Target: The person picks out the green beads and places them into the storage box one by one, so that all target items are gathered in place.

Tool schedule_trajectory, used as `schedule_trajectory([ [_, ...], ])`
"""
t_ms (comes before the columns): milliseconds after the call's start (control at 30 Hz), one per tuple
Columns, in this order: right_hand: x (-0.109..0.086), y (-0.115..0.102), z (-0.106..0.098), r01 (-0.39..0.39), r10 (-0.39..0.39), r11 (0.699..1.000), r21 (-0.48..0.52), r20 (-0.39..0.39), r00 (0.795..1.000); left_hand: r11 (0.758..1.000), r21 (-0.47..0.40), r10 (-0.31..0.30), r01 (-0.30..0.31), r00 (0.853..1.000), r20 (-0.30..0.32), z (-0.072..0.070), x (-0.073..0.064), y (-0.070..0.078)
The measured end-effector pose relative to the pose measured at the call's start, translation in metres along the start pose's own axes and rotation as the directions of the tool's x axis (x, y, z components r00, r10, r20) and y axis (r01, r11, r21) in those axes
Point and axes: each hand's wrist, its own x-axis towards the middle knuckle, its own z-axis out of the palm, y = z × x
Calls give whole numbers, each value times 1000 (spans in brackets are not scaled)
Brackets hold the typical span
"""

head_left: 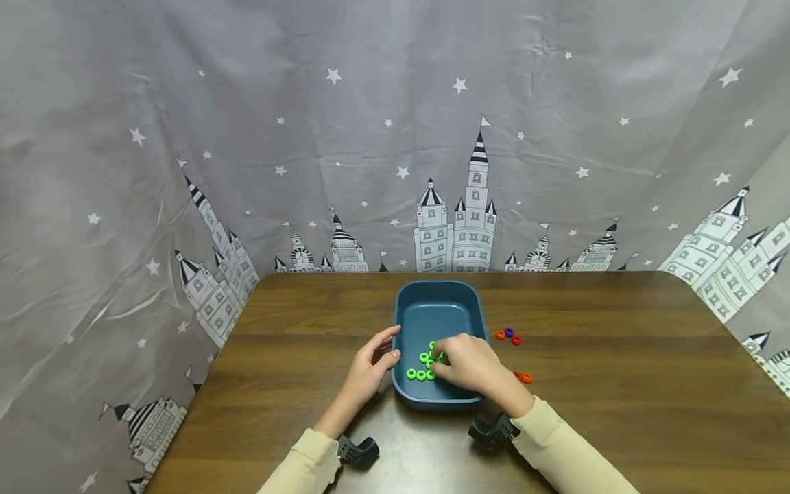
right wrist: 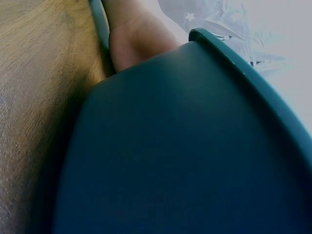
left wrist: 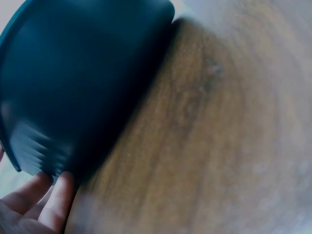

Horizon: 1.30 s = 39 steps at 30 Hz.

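Observation:
A dark blue plastic bin [head_left: 435,319] stands on the wooden table, and several bright green rings [head_left: 421,375] lie on its floor toward the near side. My left hand [head_left: 368,370] is at the bin's left wall, fingers extended and thumb apart. In the left wrist view, its fingertips [left wrist: 62,187] touch the bin's outer side near ridges. My right hand [head_left: 469,363] reaches into the bin from the right, with bent fingers and thumb down among the green rings, covering some of them. I cannot tell whether it pinches one. The right wrist view is mostly filled by the bin's outer wall [right wrist: 180,146].
To the right of the bin, two orange, red and purple groups of small rings lie on the table [head_left: 617,343]: one farther back [head_left: 516,340], one closer and partly behind the right wrist [head_left: 527,378]. A grey curtain [head_left: 370,137] with castles and stars hangs behind the table.

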Motion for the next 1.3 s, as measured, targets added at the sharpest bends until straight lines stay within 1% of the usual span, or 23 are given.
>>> schedule_trajectory([
  [233,2,-1,0,8,-8,1000,2,7,1000,1000,-4,-26,26,1000,-15,0,0,2],
  [467,1,2,-1,10,-10,1000,-5,-8,1000,1000,13,2,-2,1000,0,1,2,3],
  [600,2,2,-1,8,-8,1000,-1,-9,1000,1000,6,-10,10,1000,-8,1,3,4],
  [767,2,0,0,17,-17,1000,2,0,1000,1000,-3,-30,30,999,-16,0,1,3],
  [833,1,0,0,28,-28,1000,-4,-3,1000,1000,-1,-26,26,1000,-14,0,0,3],
  [967,2,1,-1,37,-37,999,-10,-13,999,1000,-1,8,-8,1000,-9,0,1,3],
  [1033,3,1,-1,36,-36,999,-9,-16,999,1000,2,16,-16,1000,-10,0,1,3],
  [1167,3,0,-1,33,-33,999,-4,-16,999,1000,6,13,-13,1000,-10,-1,0,2],
  [1300,2,0,1,31,-31,1000,2,-21,999,1000,5,-8,8,1000,-8,-1,-1,3],
])
